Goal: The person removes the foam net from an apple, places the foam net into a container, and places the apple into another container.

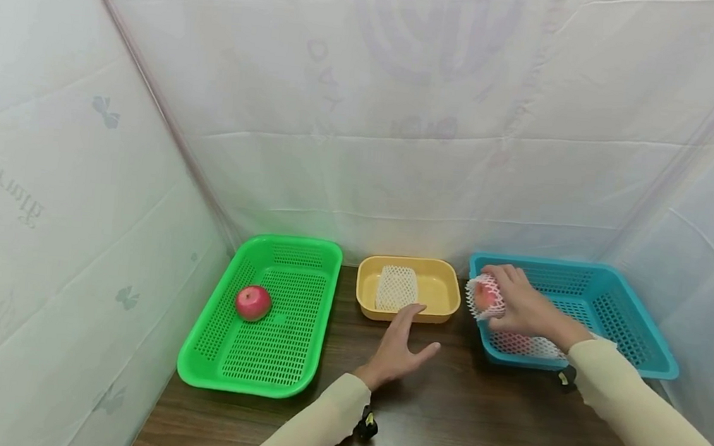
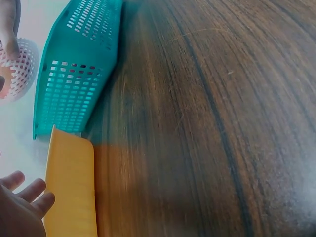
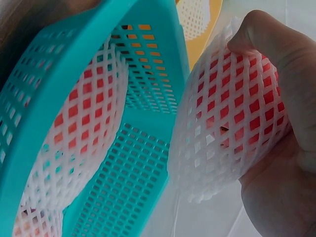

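My right hand (image 1: 518, 304) grips an apple in a white foam net (image 1: 486, 296) above the left rim of the blue basket (image 1: 626, 310). In the right wrist view, thumb and fingers wrap round the netted apple (image 3: 232, 113). Other netted apples (image 3: 89, 108) lie inside the blue basket, partly hidden by its wall. My left hand (image 1: 398, 350) hovers, fingers spread and holding nothing, just in front of the yellow tray (image 1: 440, 297). A flat foam net (image 1: 397, 288) lies in that tray. One bare red apple (image 1: 253, 303) sits in the green basket (image 1: 275, 357).
The baskets and tray stand on a dark wooden table (image 1: 441, 422). White printed sheets (image 1: 403, 128) hang close behind them and on both sides. A small black object (image 1: 367, 424) is at the left wrist.
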Motion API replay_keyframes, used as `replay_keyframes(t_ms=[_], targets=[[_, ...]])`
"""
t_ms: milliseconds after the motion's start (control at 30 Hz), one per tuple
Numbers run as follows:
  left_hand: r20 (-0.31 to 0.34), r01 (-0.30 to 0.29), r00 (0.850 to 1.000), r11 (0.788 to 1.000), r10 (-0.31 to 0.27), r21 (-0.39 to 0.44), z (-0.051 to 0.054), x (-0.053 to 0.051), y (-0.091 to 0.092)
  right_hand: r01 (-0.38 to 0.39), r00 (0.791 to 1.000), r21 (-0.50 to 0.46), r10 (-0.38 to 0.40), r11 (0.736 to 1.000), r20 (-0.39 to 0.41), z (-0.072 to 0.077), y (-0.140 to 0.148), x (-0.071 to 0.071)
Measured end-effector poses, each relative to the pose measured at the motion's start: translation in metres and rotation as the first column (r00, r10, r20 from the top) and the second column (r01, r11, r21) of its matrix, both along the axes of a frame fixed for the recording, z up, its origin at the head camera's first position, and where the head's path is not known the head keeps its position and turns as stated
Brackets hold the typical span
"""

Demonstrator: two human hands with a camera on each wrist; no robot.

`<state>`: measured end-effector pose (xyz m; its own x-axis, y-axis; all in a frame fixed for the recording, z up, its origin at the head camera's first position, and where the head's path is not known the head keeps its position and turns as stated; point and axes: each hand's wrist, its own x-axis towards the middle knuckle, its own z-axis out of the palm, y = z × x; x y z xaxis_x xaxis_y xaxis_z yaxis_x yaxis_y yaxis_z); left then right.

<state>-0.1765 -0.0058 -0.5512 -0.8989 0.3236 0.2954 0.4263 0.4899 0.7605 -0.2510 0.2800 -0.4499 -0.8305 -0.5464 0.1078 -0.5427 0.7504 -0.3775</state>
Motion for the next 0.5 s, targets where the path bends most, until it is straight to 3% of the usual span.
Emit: replay_keyframes(t_ms=[267, 500], targets=[[-0.014, -0.009, 1.000, 1.000, 0.009, 0.009, -0.006, 0.001, -0.007, 0.000, 1.000, 0.002, 0.000, 1.000, 0.026, 0.000, -0.015, 0.005], [-0.018, -0.031, 0.999, 0.999, 0.032, 0.042, -0.005, 0.001, -0.015, -0.025, 0.999, -0.007, 0.025, 1.000, 0.024, -0.003, -0.029, 0.007]])
